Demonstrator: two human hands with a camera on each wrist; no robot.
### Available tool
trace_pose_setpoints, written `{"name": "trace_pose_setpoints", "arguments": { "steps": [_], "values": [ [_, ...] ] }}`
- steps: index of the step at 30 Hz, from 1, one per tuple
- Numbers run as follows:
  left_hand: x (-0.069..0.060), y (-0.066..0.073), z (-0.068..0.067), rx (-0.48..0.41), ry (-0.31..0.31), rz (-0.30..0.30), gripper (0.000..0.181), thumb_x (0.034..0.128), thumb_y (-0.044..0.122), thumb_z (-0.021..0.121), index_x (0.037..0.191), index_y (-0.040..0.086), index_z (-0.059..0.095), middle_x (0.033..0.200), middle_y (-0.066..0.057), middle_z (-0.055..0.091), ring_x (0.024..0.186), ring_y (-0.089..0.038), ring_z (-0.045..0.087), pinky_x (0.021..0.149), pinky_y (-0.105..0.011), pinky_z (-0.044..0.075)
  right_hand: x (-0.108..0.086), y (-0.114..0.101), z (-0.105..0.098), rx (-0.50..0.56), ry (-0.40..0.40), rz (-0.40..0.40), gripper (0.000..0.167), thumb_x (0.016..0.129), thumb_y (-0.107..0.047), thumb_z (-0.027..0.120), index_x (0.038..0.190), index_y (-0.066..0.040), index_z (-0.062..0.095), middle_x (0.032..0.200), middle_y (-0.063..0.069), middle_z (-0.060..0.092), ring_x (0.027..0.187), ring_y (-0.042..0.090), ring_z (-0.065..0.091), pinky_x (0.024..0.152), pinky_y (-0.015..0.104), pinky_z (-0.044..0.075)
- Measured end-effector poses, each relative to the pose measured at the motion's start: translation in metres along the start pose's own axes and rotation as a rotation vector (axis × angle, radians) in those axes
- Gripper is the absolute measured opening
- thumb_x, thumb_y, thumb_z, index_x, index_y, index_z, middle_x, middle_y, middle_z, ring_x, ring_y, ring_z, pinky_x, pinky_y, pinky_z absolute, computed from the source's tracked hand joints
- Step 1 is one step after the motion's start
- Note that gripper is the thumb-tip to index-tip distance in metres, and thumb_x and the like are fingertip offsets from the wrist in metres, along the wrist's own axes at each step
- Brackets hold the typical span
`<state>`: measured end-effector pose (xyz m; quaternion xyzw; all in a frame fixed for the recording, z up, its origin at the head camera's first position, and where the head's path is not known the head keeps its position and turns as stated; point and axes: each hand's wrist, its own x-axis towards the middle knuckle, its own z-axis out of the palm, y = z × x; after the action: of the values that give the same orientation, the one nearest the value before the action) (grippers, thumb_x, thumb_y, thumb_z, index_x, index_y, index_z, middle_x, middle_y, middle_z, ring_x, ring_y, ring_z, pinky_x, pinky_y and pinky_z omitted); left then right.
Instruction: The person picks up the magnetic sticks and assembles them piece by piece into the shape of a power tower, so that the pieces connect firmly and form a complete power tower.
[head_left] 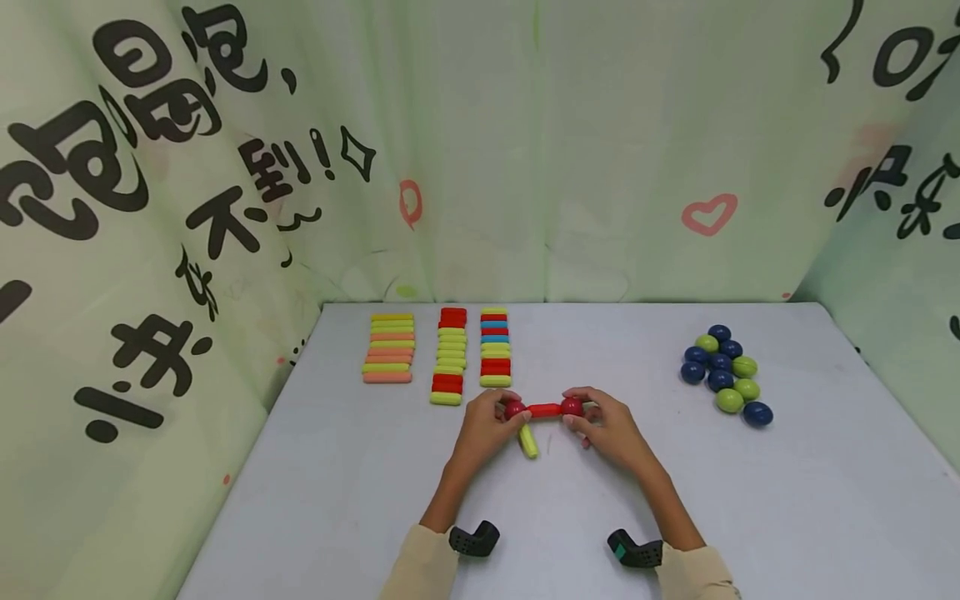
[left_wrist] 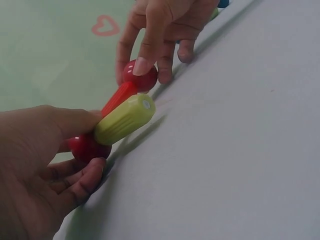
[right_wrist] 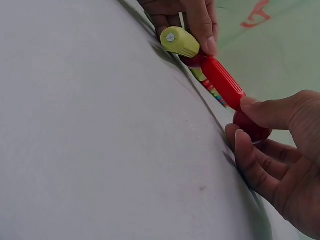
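A red rod (head_left: 544,410) joins two dark red balls, with a yellow-green rod (head_left: 529,442) attached at the left ball and pointing toward the person. The left hand (head_left: 483,423) pinches the left ball (left_wrist: 90,148) between thumb and fingers. On the other side, the right hand (head_left: 611,427) grips the right ball (right_wrist: 251,126) with thumb and fingertips. In the left wrist view the yellow-green rod (left_wrist: 125,119) overlaps part of the red rod (left_wrist: 119,98). The right wrist view shows the red rod (right_wrist: 223,83) running between the balls.
Three columns of coloured rods lie at the back left: one (head_left: 388,352) yellow and orange, one (head_left: 447,362) red and yellow-green, one (head_left: 495,351) including blue. Dark blue and green balls (head_left: 720,379) cluster at the back right. A printed curtain (head_left: 480,150) stands behind the white table (head_left: 322,500).
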<state>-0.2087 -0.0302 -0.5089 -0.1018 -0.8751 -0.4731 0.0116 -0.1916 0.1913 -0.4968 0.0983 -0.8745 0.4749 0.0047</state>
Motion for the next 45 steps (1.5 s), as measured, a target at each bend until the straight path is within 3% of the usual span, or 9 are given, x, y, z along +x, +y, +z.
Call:
{"name": "trace_pose_setpoints", "arguments": {
  "steps": [8,12,20,26,35,40,45],
  "values": [
    [0.002,0.0,-0.002,0.068,-0.03,0.005,0.031,0.0896,0.033,0.071,0.113,0.013,0.067,0.102,0.0,0.064,0.082,-0.007,0.052,0.066,-0.014,0.046,0.001,0.001,0.003,-0.144,0.033,-0.036,0.037,0.084,-0.012,0.076,0.119,-0.006,0.064,0.099,0.01,0.062,0.066,0.01,0.052,0.056,0.02,0.046],
    [0.003,-0.001,-0.011,0.138,-0.002,0.015,0.029,0.0927,0.034,0.067,0.114,0.014,0.068,0.104,-0.001,0.064,0.084,-0.009,0.054,0.066,-0.015,0.048,0.003,0.003,0.006,-0.211,0.062,-0.048,0.036,0.082,-0.014,0.078,0.115,-0.008,0.066,0.092,0.008,0.058,0.069,0.012,0.048,0.058,0.019,0.042],
    [0.003,-0.016,-0.05,0.49,0.126,0.104,0.022,0.0856,0.024,0.076,0.104,0.014,0.07,0.097,-0.002,0.061,0.092,-0.014,0.057,0.075,-0.025,0.055,0.003,0.003,0.007,-0.257,0.111,0.012,0.035,0.083,-0.02,0.078,0.113,-0.009,0.066,0.093,0.008,0.058,0.074,0.016,0.048,0.06,0.019,0.044],
    [0.001,-0.03,-0.068,0.624,0.095,0.119,0.027,0.079,0.024,0.082,0.101,0.01,0.074,0.102,-0.005,0.062,0.096,-0.019,0.055,0.081,-0.03,0.055,0.001,0.004,0.006,-0.273,0.124,0.062,0.037,0.083,-0.022,0.079,0.113,-0.006,0.065,0.097,0.01,0.061,0.077,0.018,0.051,0.063,0.019,0.046],
    [-0.001,-0.027,-0.073,0.625,0.025,0.139,0.025,0.0789,0.016,0.081,0.101,0.008,0.075,0.1,-0.006,0.063,0.098,-0.019,0.055,0.086,-0.028,0.055,-0.001,0.003,0.001,-0.234,0.078,0.058,0.04,0.084,-0.02,0.078,0.117,-0.006,0.063,0.099,0.01,0.06,0.072,0.016,0.052,0.059,0.02,0.046],
    [-0.001,-0.026,-0.076,0.633,0.018,0.153,0.021,0.0802,0.012,0.079,0.1,0.007,0.075,0.097,-0.006,0.063,0.094,-0.019,0.056,0.083,-0.028,0.056,-0.002,0.003,-0.005,-0.165,0.024,0.057,0.044,0.085,-0.015,0.076,0.125,-0.005,0.059,0.106,0.014,0.06,0.058,0.013,0.056,0.052,0.021,0.05],
    [-0.001,-0.025,-0.076,0.637,0.028,0.154,0.021,0.0805,0.013,0.079,0.099,0.006,0.075,0.096,-0.006,0.063,0.094,-0.019,0.057,0.083,-0.028,0.056,-0.002,0.004,-0.007,-0.128,0.008,0.061,0.045,0.086,-0.012,0.074,0.128,-0.005,0.057,0.113,0.017,0.06,0.06,0.013,0.057,0.055,0.021,0.051]
  ]
}}
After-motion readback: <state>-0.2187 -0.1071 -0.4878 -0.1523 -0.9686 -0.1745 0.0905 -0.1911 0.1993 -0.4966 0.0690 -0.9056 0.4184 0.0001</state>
